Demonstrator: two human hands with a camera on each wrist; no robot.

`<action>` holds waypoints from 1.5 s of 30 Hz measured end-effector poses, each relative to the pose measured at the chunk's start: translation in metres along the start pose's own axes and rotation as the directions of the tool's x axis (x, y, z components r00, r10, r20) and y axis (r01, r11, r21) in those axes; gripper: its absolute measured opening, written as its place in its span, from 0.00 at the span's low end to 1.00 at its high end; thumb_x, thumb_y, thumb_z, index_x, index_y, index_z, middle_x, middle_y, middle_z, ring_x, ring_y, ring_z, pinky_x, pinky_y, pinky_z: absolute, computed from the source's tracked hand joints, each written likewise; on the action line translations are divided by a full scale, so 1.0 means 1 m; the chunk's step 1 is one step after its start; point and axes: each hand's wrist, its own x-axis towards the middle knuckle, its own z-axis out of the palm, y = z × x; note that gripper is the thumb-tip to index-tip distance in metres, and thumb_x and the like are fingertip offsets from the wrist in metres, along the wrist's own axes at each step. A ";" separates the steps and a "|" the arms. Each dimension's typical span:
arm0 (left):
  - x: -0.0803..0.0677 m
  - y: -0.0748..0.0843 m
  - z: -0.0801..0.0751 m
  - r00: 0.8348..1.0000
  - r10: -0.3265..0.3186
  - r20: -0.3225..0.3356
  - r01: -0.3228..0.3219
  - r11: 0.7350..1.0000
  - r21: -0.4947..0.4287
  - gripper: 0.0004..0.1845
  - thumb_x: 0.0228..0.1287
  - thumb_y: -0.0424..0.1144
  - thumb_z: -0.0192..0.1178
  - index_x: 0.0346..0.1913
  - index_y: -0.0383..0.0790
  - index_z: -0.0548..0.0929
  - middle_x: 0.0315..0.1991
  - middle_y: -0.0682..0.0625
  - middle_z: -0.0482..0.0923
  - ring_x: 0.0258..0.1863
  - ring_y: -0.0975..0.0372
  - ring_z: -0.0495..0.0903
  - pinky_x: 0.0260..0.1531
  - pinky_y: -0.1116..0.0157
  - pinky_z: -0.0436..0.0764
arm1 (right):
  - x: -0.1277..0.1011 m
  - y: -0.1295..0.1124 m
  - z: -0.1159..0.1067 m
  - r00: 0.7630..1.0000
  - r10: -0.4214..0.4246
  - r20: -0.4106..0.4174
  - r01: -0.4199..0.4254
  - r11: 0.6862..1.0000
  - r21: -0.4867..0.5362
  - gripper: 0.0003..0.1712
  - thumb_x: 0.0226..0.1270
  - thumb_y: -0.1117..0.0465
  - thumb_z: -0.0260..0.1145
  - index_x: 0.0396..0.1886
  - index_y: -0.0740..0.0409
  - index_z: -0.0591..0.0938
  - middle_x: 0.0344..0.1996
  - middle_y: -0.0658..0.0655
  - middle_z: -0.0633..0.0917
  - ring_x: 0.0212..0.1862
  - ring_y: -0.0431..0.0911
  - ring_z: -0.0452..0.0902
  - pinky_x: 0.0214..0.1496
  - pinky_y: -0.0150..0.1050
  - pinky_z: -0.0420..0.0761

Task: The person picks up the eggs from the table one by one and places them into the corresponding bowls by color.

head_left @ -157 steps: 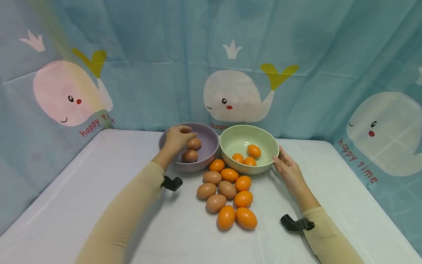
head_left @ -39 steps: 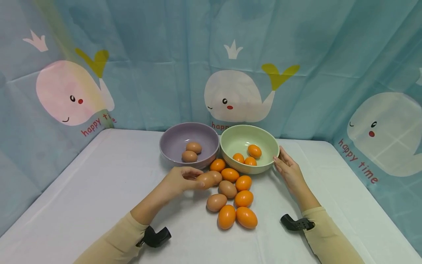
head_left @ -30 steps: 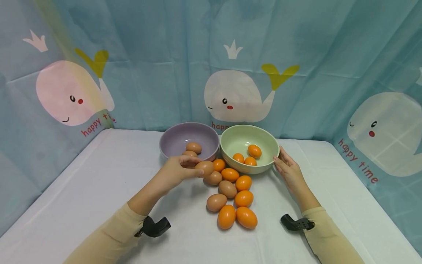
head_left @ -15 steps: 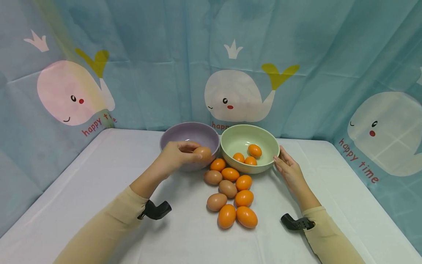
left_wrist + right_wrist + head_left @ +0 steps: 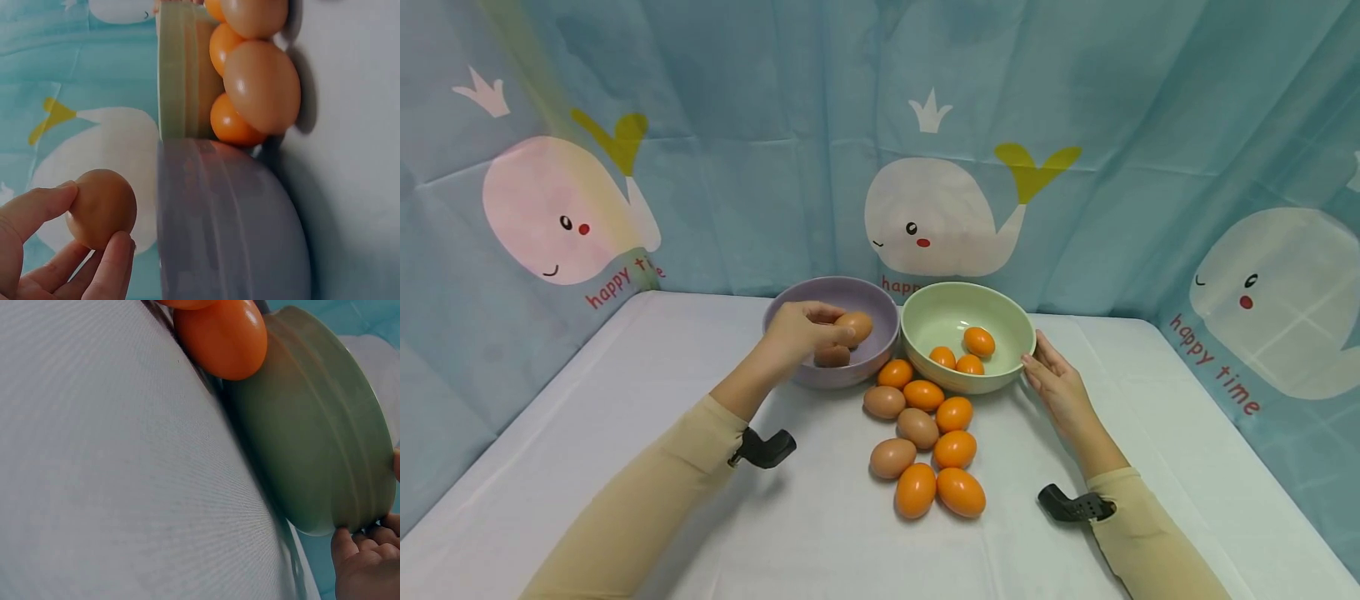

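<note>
My left hand (image 5: pixel 801 333) pinches a brown egg (image 5: pixel 854 328) between thumb and fingertips, over the purple bowl (image 5: pixel 880 354). In the left wrist view the held egg (image 5: pixel 101 209) shows beyond the bowl's rim. One brown egg (image 5: pixel 832 357) in the purple bowl is partly visible below the hand; the hand covers other parts of the inside. My right hand (image 5: pixel 1060 385) holds the right side of the light green bowl (image 5: pixel 925 312), thumb and fingers at its outer wall near the rim. Several orange eggs (image 5: pixel 978 342) lie inside the green bowl.
In front of the bowls, brown eggs (image 5: pixel 892 458) and several orange eggs (image 5: pixel 961 492) lie grouped on the white-covered table (image 5: pixel 820 517). Some sit close against the bowls. A blue whale-print curtain (image 5: pixel 737 208) hangs behind and at both sides.
My left hand picked a brown egg from the left of the group, lifted it and carried it up and back over the purple bowl. The right hand stays at the green bowl.
</note>
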 end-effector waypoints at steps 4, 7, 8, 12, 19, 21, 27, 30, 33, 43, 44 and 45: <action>0.009 -0.001 0.000 0.999 -0.019 -0.028 0.019 1.000 -0.003 0.27 0.60 0.43 0.70 0.61 0.38 0.80 0.59 0.42 0.80 0.55 0.53 0.81 0.60 0.58 0.78 | 0.000 0.000 -0.001 1.000 0.001 0.000 -0.001 1.000 0.000 0.44 0.79 0.57 0.54 0.80 0.57 0.39 0.81 0.53 0.37 0.82 0.46 0.35 0.78 0.38 0.51; 0.016 -0.001 0.000 0.999 -0.030 -0.045 0.030 1.000 0.001 0.26 0.60 0.43 0.70 0.61 0.38 0.80 0.59 0.41 0.81 0.53 0.53 0.81 0.59 0.59 0.78 | 0.000 0.000 -0.001 1.000 0.002 0.000 -0.002 1.000 0.003 0.44 0.79 0.57 0.54 0.80 0.57 0.38 0.81 0.53 0.37 0.82 0.46 0.35 0.78 0.39 0.51; 0.018 -0.001 0.000 0.998 -0.036 -0.052 0.036 0.999 0.007 0.26 0.60 0.43 0.70 0.61 0.38 0.80 0.58 0.42 0.81 0.52 0.54 0.81 0.58 0.59 0.78 | 0.000 0.000 -0.001 1.000 0.002 -0.001 -0.002 1.000 0.004 0.44 0.79 0.58 0.54 0.80 0.57 0.38 0.81 0.53 0.37 0.82 0.46 0.35 0.78 0.39 0.51; 0.030 -0.002 0.001 0.994 -0.073 -0.077 0.074 0.997 0.020 0.26 0.61 0.45 0.69 0.61 0.41 0.81 0.58 0.44 0.81 0.47 0.56 0.79 0.54 0.61 0.77 | 0.000 0.000 -0.002 1.000 0.001 -0.006 -0.001 1.000 0.003 0.44 0.79 0.58 0.54 0.80 0.58 0.38 0.81 0.54 0.37 0.82 0.47 0.35 0.78 0.39 0.51; 0.045 -0.006 0.001 0.989 -0.100 -0.109 0.103 0.994 0.027 0.26 0.62 0.46 0.69 0.61 0.41 0.80 0.61 0.45 0.79 0.50 0.54 0.77 0.54 0.60 0.77 | -0.001 0.001 -0.001 1.000 0.005 -0.005 -0.005 1.000 -0.022 0.43 0.79 0.57 0.54 0.80 0.57 0.39 0.81 0.53 0.38 0.82 0.47 0.35 0.78 0.39 0.52; 0.049 -0.009 0.001 0.989 -0.095 -0.115 0.100 0.994 0.036 0.26 0.63 0.47 0.69 0.62 0.41 0.80 0.62 0.45 0.78 0.52 0.54 0.77 0.57 0.59 0.77 | -0.002 0.001 -0.001 1.000 0.010 -0.006 -0.010 1.000 -0.023 0.44 0.79 0.57 0.54 0.80 0.57 0.39 0.81 0.53 0.38 0.82 0.46 0.35 0.78 0.39 0.52; 0.061 -0.016 0.002 0.990 -0.044 -0.133 0.053 0.997 0.064 0.25 0.64 0.45 0.67 0.61 0.38 0.80 0.62 0.42 0.78 0.59 0.52 0.74 0.64 0.55 0.74 | -0.003 0.002 -0.001 1.000 0.009 -0.012 -0.010 1.000 -0.027 0.44 0.79 0.56 0.54 0.81 0.56 0.39 0.81 0.51 0.38 0.82 0.46 0.35 0.78 0.39 0.52; 0.067 -0.019 0.002 0.989 -0.031 -0.142 0.044 0.995 0.091 0.25 0.64 0.44 0.67 0.61 0.38 0.79 0.63 0.42 0.78 0.61 0.52 0.74 0.65 0.54 0.74 | -0.004 0.002 -0.002 1.000 0.007 -0.013 -0.008 1.000 -0.026 0.44 0.79 0.55 0.54 0.81 0.56 0.39 0.81 0.51 0.38 0.82 0.46 0.35 0.78 0.38 0.52; 0.072 -0.022 0.001 0.987 -0.031 -0.158 0.048 0.993 0.105 0.25 0.64 0.43 0.66 0.62 0.38 0.79 0.63 0.42 0.77 0.63 0.51 0.73 0.66 0.54 0.73 | -0.004 0.002 -0.002 1.000 0.008 -0.014 -0.009 1.000 -0.027 0.43 0.79 0.55 0.54 0.81 0.55 0.39 0.81 0.51 0.38 0.82 0.45 0.35 0.78 0.38 0.53; 0.080 -0.034 0.000 0.979 -0.052 -0.199 0.068 0.995 0.077 0.23 0.67 0.42 0.64 0.61 0.36 0.79 0.63 0.41 0.77 0.62 0.51 0.74 0.66 0.54 0.73 | -0.002 0.002 -0.001 1.000 0.000 -0.011 0.000 0.999 -0.042 0.43 0.79 0.56 0.54 0.81 0.56 0.40 0.81 0.52 0.39 0.82 0.46 0.36 0.78 0.39 0.53; 0.081 -0.034 0.000 0.978 -0.052 -0.203 0.069 0.994 0.080 0.23 0.67 0.42 0.64 0.61 0.36 0.79 0.63 0.41 0.77 0.62 0.51 0.74 0.66 0.54 0.74 | -0.001 0.002 0.000 1.000 -0.001 -0.009 0.001 0.999 -0.043 0.43 0.79 0.56 0.54 0.81 0.56 0.40 0.81 0.52 0.39 0.82 0.46 0.36 0.78 0.40 0.53; 0.081 -0.035 0.000 0.978 -0.051 -0.204 0.070 0.994 0.085 0.23 0.67 0.42 0.64 0.61 0.36 0.79 0.63 0.41 0.77 0.61 0.51 0.74 0.66 0.54 0.74 | -0.001 0.002 0.000 1.000 -0.002 -0.008 0.002 0.999 -0.041 0.43 0.79 0.56 0.54 0.80 0.56 0.40 0.81 0.52 0.39 0.82 0.47 0.36 0.78 0.40 0.53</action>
